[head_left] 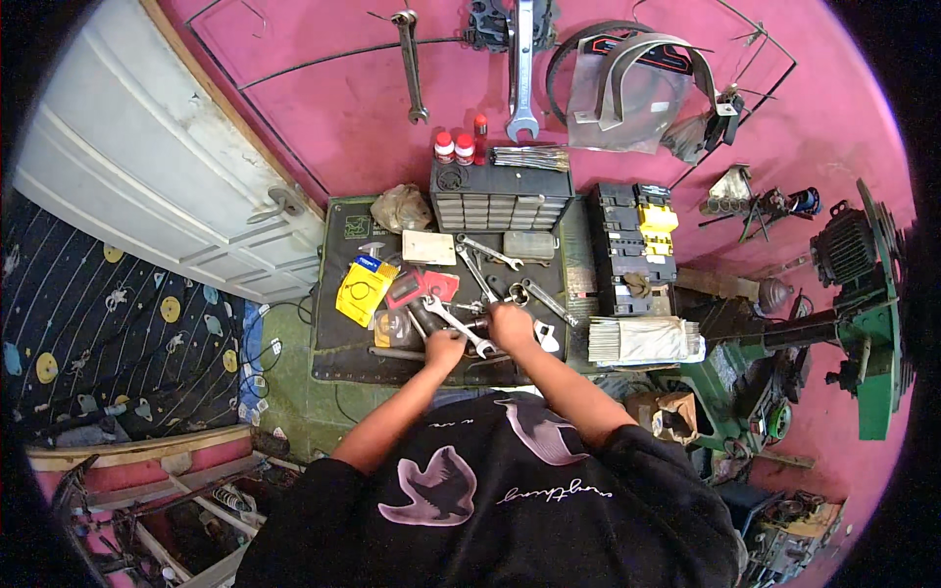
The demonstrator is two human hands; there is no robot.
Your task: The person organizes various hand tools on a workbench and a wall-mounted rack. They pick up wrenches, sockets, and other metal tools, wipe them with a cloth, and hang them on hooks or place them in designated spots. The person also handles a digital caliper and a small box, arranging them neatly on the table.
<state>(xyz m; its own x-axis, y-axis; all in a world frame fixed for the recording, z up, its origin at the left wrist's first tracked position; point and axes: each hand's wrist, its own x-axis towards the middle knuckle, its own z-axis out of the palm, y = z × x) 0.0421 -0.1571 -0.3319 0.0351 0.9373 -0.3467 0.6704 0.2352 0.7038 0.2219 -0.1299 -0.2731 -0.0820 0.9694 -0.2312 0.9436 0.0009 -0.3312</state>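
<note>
Silver wrench (458,325), one: at bench (341,359) front, between left grip (446,349) and right grip (512,328). Both curled; how far closed, on what, I cannot tell. Step, seemingly: handling; next calls for clear finger room.

Worktable (338,343) — at rear, a drawer cabinet (502,210), bottle (444,149) on top; on the wall above, a hanging wrench (520,78). Right of cabinet: bin unit (618,245), sheet stack (618,341) before it. Left on table: packet (361,291). Front centre: combination wrench (458,324) between left hand (445,348) and right hand (511,328). Far left — door (147,167).
</note>
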